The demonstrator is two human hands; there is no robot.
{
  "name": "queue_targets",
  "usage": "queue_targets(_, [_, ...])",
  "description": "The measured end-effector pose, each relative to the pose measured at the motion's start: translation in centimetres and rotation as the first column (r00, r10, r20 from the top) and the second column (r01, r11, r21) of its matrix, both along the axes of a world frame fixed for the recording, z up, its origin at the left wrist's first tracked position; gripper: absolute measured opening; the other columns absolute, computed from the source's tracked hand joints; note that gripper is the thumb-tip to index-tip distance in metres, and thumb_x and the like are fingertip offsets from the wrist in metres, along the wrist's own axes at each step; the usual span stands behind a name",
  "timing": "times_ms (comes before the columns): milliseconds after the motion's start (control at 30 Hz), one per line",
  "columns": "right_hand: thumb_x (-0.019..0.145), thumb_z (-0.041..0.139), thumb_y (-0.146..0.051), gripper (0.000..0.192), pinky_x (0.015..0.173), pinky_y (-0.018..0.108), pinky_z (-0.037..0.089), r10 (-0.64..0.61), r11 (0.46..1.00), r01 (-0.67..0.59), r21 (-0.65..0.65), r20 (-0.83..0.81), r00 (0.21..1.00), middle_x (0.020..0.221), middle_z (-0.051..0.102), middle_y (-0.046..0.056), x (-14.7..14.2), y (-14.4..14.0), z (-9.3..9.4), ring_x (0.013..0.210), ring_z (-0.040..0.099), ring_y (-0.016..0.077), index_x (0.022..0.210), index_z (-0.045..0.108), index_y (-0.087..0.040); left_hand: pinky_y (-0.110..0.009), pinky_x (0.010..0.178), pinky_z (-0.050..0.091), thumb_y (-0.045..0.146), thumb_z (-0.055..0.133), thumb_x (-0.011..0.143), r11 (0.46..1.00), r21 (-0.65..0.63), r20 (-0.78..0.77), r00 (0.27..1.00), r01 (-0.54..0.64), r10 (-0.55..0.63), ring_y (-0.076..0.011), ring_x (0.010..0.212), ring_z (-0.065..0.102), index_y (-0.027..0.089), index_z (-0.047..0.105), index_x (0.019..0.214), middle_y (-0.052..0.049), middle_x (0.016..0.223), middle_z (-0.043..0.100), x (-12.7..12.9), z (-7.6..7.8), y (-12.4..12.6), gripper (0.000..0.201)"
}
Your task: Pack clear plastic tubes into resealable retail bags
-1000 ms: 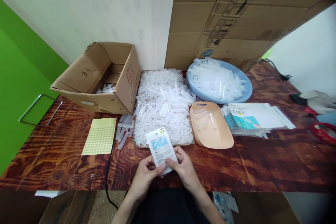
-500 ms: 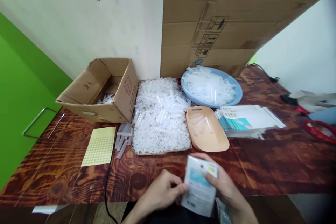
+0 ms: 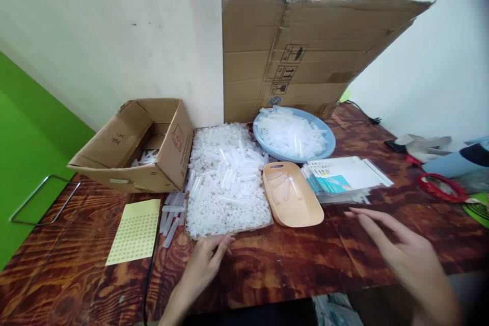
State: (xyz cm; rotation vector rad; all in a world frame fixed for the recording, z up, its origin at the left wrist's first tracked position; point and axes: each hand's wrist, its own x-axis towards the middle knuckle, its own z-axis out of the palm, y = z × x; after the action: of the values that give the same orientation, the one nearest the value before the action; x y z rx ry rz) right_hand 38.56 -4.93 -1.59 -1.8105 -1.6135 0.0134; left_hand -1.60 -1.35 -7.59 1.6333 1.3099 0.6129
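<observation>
Wooden table (image 3: 382, 244) carrying everything. Left hand (image 3: 202, 265) lying open and empty at six o'clock, fingertips (image 3: 225, 240) nearly touching the near edge of the tube pile (image 3: 225, 178). Right hand (image 3: 401, 254) hovering at four o'clock, fingers spread, gripping nothing, pointing toward the packets (image 3: 344, 175) just beyond at two o'clock. Sitting between pile and packets: beige tray (image 3: 292, 196). Resting at twelve o'clock: blue bowl (image 3: 294, 135), full of tubes. Standing at ten o'clock: box (image 3: 145, 145). Lying at eight o'clock: yellow sheet (image 3: 135, 232).
</observation>
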Motion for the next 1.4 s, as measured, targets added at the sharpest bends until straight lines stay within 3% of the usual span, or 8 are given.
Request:
queue_targets(267, [0.089, 0.047, -0.03, 0.045, 0.102, 0.056, 0.044, 0.068, 0.998, -0.055, -0.041, 0.523, 0.849, 0.132, 0.063, 0.022, 1.4, 9.0, -5.4, 0.123, 0.058, 0.0382, 0.128, 0.06, -0.009, -0.028, 0.08, 0.045, 0.048, 0.044, 0.102, 0.995, 0.021, 0.04, 0.994, -0.098, 0.097, -0.0246, 0.085, 0.069, 0.019, 0.073, 0.077, -0.005, 0.083, 0.076, -0.6, 0.0, -0.3, 0.048])
queue_targets(433, [0.094, 0.047, -0.023, 0.028, 0.099, 0.051, 0.044, 0.024, 0.995, -0.081, 0.062, 0.629, 0.777, 0.106, 0.076, 0.017, 2.9, 8.3, -5.7, 0.093, 0.071, 0.0314, 0.104, 0.071, -0.012, -0.029, 0.079, 0.046, 0.048, 0.044, 0.102, 0.994, 0.006, 0.078, 0.991, -0.108, 0.107, -0.0237, 0.084, 0.07, 0.018, 0.076, 0.081, -0.006, 0.08, 0.076, -0.3, -0.8, -0.2, 0.049])
queue_targets(600, [0.097, 0.062, -0.038, 0.025, 0.076, 0.04, 0.048, -0.073, 0.99, -0.01, 0.139, 0.571, 0.818, 0.09, 0.078, 0.01, 1.9, 6.9, -5.1, 0.079, 0.07, 0.0293, 0.097, 0.072, -0.015, -0.027, 0.066, 0.05, 0.056, 0.043, 0.1, 0.994, -0.106, 0.236, 0.97, -0.039, 0.063, -0.021, 0.07, 0.068, 0.015, 0.077, 0.099, -0.008, 0.077, 0.073, 0.9, -1.6, 0.8, 0.053])
queue_targets(900, [0.09, 0.072, -0.029, 0.01, 0.09, 0.051, 0.057, -0.189, 0.882, 0.102, 0.459, 0.149, 0.971, 0.093, 0.079, 0.01, -2.7, 5.8, -4.9, 0.09, 0.073, 0.0299, 0.091, 0.075, -0.02, -0.036, 0.081, 0.053, 0.066, 0.034, 0.099, 0.968, -0.247, 0.51, 0.856, 0.052, 0.084, -0.0242, 0.084, 0.07, 0.012, 0.075, 0.11, -0.012, 0.091, 0.076, 3.8, -0.4, 2.1, 0.068])
queue_targets(1000, [0.088, 0.073, -0.016, 0.015, 0.09, 0.05, 0.058, 0.263, 0.849, -0.34, 0.403, 0.235, 0.936, 0.101, 0.079, 0.005, -9.4, 4.5, -4.4, 0.097, 0.073, 0.0289, 0.099, 0.074, -0.026, -0.04, 0.083, 0.054, 0.079, 0.033, 0.09, 0.896, -0.426, 0.708, 0.663, 0.127, 0.242, -0.0277, 0.092, 0.072, 0.011, 0.068, 0.123, -0.017, 0.107, 0.075, 4.8, -0.6, 2.8, 0.083])
queue_targets(1133, [0.089, 0.073, -0.043, 0.028, 0.098, 0.048, 0.055, 0.789, 0.553, -0.817, 0.161, 0.213, 0.576, 0.111, 0.077, 0.003, -15.5, 4.7, -4.2, 0.106, 0.07, 0.0275, 0.111, 0.07, -0.026, -0.024, 0.064, 0.052, 0.062, 0.067, 0.085, 0.855, -0.518, 0.668, 0.607, -0.038, 0.431, -0.017, 0.07, 0.068, 0.012, 0.071, 0.107, -0.008, 0.084, 0.074, 4.7, -0.9, 3.8, 0.055])
queue_targets(1267, [0.1, 0.055, -0.036, 0.021, 0.084, 0.043, 0.054, 0.362, 0.925, -0.342, 0.163, -0.117, 0.925, 0.101, 0.075, 0.011, -12.4, 8.9, -5.2, 0.096, 0.069, 0.0278, 0.104, 0.068, -0.021, -0.019, 0.059, 0.049, 0.045, 0.078, 0.081, 0.848, -0.461, 0.613, 0.598, -0.26, 0.517, -0.0116, 0.06, 0.063, 0.012, 0.069, 0.086, 0.0, 0.067, 0.068, 2.6, -1.0, 3.8, 0.035])
queue_targets(1400, [0.093, 0.057, -0.024, 0.017, 0.075, 0.033, 0.049, 0.305, 0.909, -0.247, -0.336, 0.13, 0.944, 0.086, 0.072, 0.011, -9.1, 12.7, -7.2, 0.082, 0.068, 0.025, 0.081, 0.068, -0.017, -0.019, 0.058, 0.047, 0.043, 0.078, 0.082, 0.848, -0.423, 0.559, 0.644, -0.319, 0.522, -0.0118, 0.059, 0.061, 0.012, 0.069, 0.083, 0.0, 0.063, 0.067, 0.4, -1.6, 3.1, 0.032])
